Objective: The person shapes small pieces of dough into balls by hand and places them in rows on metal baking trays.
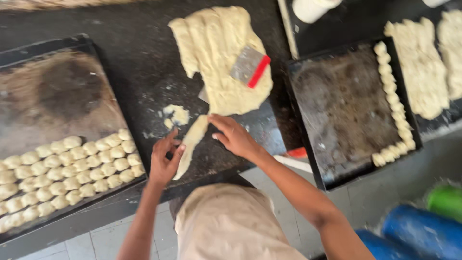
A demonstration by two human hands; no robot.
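A large flat sheet of pale dough [219,53] lies on the dark counter [139,72]. A metal scraper with a red handle [250,67] rests on it. A narrow dough strip [191,142] hangs off the sheet's near edge. My left hand [164,161] pinches the lower end of that strip. My right hand [233,135] presses its fingertips on the strip's upper end, where it meets the sheet.
A dark tray [57,96] on the left holds rows of several small dough pieces [72,168]. Another dark tray [341,110] on the right has one column of pieces [392,96] along its far side. More dough [423,67] lies beyond it. Crumbs of dough [177,115] sit nearby.
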